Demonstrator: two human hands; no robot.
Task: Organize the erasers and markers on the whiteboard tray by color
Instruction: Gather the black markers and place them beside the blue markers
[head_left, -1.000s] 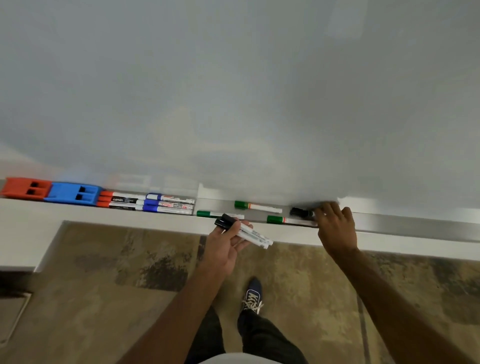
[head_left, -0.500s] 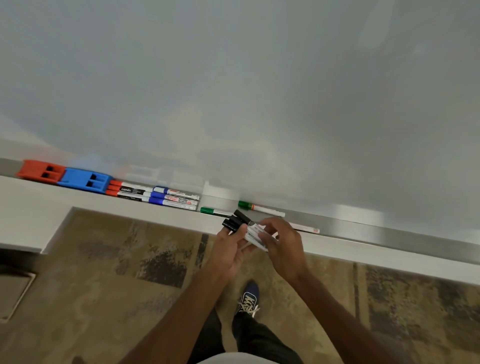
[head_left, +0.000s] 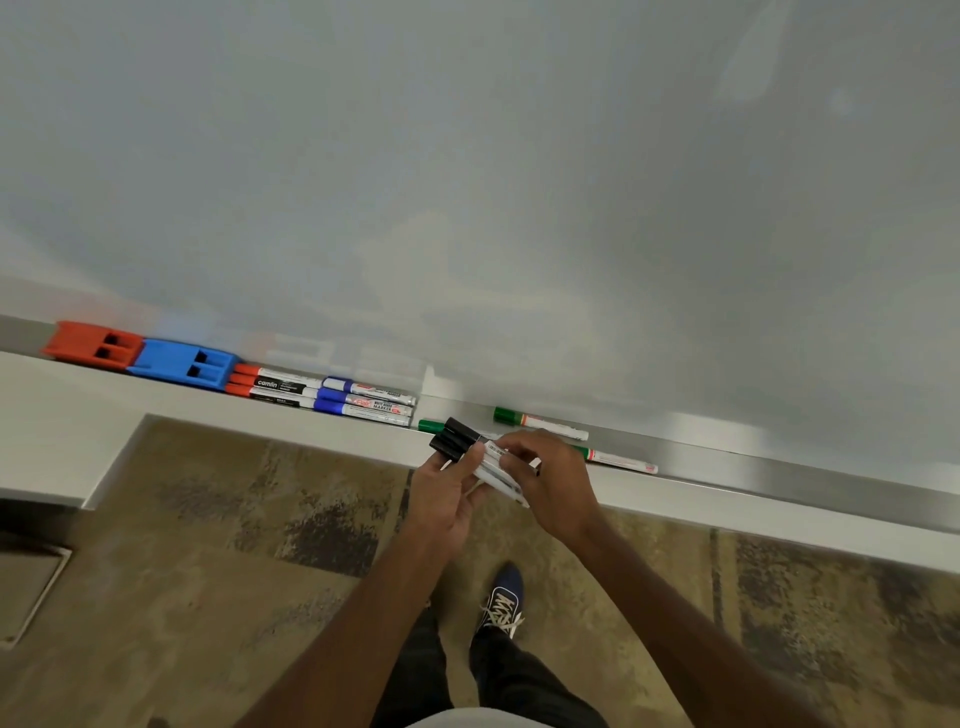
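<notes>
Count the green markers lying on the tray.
3. The rear green marker lies nearest the whiteboard; the left green marker pokes out behind the held black markers; the right green marker lies past the right hand, cap partly covered. Others may be hidden.

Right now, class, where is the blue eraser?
In the head view, the blue eraser lies toward the left of the whiteboard tray, between the red eraser on its left and the red-capped markers on its right.

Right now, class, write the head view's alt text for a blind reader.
Left hand and right hand grip black-capped markers in front of the whiteboard tray, which holds a red eraser, blue eraser, red markers, blue markers and green markers.
</notes>
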